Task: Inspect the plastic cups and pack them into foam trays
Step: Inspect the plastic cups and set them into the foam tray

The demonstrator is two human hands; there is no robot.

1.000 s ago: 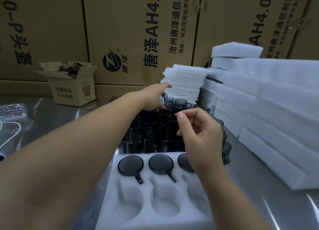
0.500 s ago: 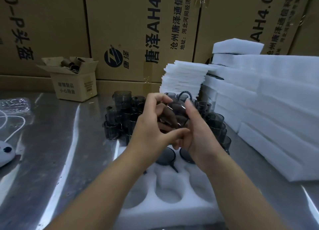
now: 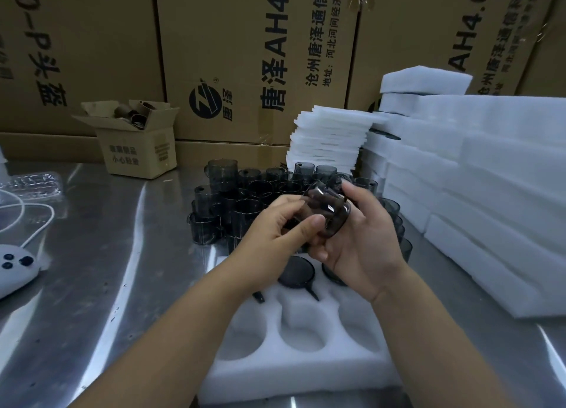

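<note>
Pulled back from the far cups since 1.0 s ago, with the left hand (image 3: 275, 228) now close in and joined to the right hand (image 3: 363, 248) round 1 smoky plastic cup (image 3: 329, 211); much as 0.5 s ago, only lower and nearer the body. Head view, the only 1 given: held tilted in the air above the far row of the foam tray (image 3: 294, 375), left thumb and fingers pinching its near wall, right fingers curled behind and under it; direction of the mouth hard to tell. Judged as inspection in hand, not yet packing. Done so far: seemingly 3 cups seated in the far row, going by 1 dark round base (image 3: 296, 273) plain in the middle, a second rim (image 3: 332, 278) peeping out beside the right wrist, and only a handle (image 3: 258, 297) showing below the left forearm. Left to do: seat the held cup, then fill the 3 empty pockets (image 3: 301, 335) of the near row; after that, work through the crowd of loose cups (image 3: 232, 199) standing on the steel table (image 3: 92, 254) just beyond the tray, likely too many for this 1 tray. Stock at hand for that: stacked foam trays (image 3: 490, 193) at right, thin foam sheets (image 3: 327, 141) piled behind the cups. Also about: small open carton (image 3: 137, 145) at back left, big printed cartons (image 3: 245, 55) along the wall, white device (image 3: 15, 269) with cable at the left edge. About halfway through this tray, early in the whole job, by this reckoning.
</note>
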